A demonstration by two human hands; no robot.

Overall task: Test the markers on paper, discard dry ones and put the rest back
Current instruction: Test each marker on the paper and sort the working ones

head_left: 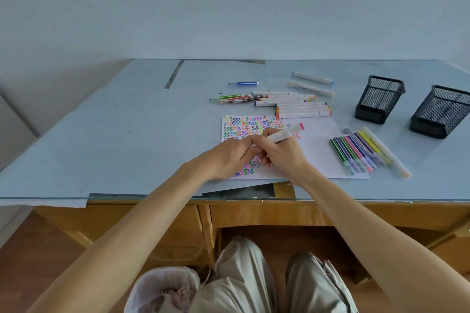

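Note:
A white sheet of paper (320, 150) covered with coloured squiggles lies on the desk. Over it my right hand (282, 152) grips a white marker with a pink end (284, 133), its pink end pointing up and to the right. My left hand (229, 157) meets the marker's lower end with curled fingers; that end is hidden between both hands. A row of thin coloured markers (356, 152) lies on the paper's right side. A pile of white and thin markers (287, 104) lies beyond the paper.
Two black mesh pen holders (380, 100) (441, 112) stand at the right. Two white markers (311, 82) and a blue marker (244, 83) lie farther back. A bin lined with a white bag (162, 290) sits on the floor by my knees. The glass desk edge (152, 197) runs in front.

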